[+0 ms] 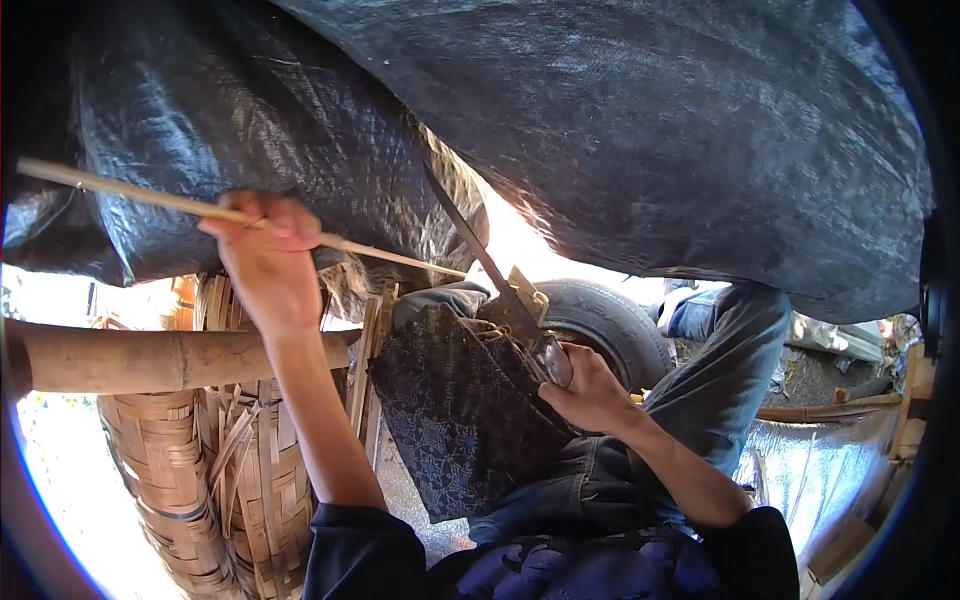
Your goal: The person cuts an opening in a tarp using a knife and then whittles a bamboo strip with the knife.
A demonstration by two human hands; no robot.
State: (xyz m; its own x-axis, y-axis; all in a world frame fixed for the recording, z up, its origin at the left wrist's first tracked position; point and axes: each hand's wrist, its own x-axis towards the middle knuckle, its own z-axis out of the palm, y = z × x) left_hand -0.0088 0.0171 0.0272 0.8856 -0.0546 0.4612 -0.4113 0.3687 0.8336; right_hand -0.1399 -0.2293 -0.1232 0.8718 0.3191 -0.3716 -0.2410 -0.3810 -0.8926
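Note:
My left hand (268, 235) is raised at the left, its fingers wrapped round a thin bamboo strip (375, 252). The strip slants down to the right, and its far end comes close to the knife's blade. In my right hand (590, 395) is the handle of a long knife (490, 262), held over my lap. Its dark blade points up and to the left. A dark patterned cloth (430, 410) lies across my thigh, below the blade. The left hand is slightly smeared by motion.
A tire (610, 325) is in front of my legs, with a wooden block (525, 290) near it. A thick bamboo pole (180, 360) runs across the left, above woven bamboo baskets (160, 460). Black plastic sheeting (650, 130) hangs low overhead.

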